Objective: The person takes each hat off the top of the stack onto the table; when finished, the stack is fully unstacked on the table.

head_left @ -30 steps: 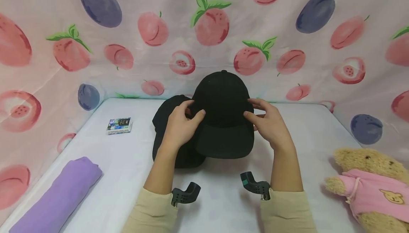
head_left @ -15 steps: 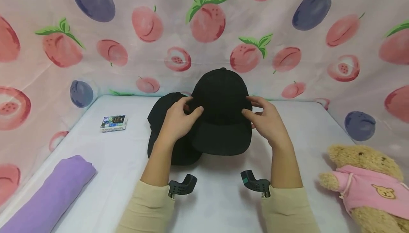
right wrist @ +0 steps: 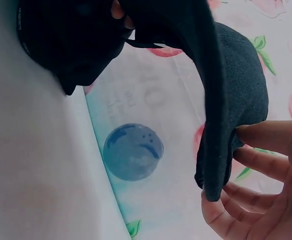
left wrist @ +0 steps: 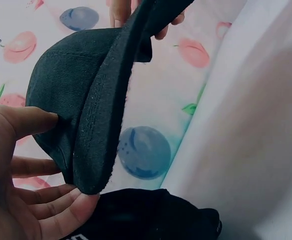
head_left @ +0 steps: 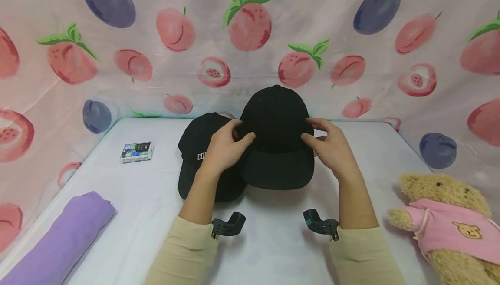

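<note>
A plain black baseball cap is held up between both hands, its brim toward the person and its crown rising behind. My left hand pinches its left side, thumb on the front and fingers curled behind the edge, as the left wrist view shows on the cap. On the opposite side, my right hand grips the cap the same way. Behind the left hand, a second black cap with white lettering rests on the table, partly covered by the left hand and the held cap.
A small printed box lies at the back left of the white table. A rolled purple cloth is at the front left, and a teddy bear in a pink top lies at the right. Fruit-print fabric hangs behind.
Both hands have shifted slightly rightward with the held cap, relative to the second cap. White lettering on the second cap now shows beside the left hand. The grip looks unchanged.
</note>
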{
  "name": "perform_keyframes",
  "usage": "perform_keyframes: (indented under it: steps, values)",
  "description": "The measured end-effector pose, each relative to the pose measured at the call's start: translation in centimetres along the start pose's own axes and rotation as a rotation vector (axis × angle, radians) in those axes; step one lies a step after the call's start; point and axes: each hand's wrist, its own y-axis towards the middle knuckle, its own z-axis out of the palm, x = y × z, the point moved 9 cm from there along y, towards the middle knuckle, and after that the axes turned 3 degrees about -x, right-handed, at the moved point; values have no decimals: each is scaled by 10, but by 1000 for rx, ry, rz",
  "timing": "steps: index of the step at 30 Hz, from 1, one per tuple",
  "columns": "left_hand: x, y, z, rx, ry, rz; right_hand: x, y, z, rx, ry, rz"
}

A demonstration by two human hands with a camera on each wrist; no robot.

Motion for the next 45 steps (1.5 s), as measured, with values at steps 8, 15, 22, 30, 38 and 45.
perform_keyframes:
  steps: [8,15,22,30,38,45]
  values:
    - [2,8,13,38,22,-12,-10,3,-5,-20,-9,-1]
    - [8,13,27,75,29,-29,-17,6,-8,-15,-54,-9]
    - [8,15,37,81,1,-36,-22,7,-11,-23,-81,-9]
    - [6,20,44,55,-18,-35,-25,11,-18,-65,-71,-17]
    - [1,28,57,86,3,-24,-37,11,-20,-61,-47,-7]
    - [0,35,68,91,8,-13,-45,12,-23,-59,-23,3]
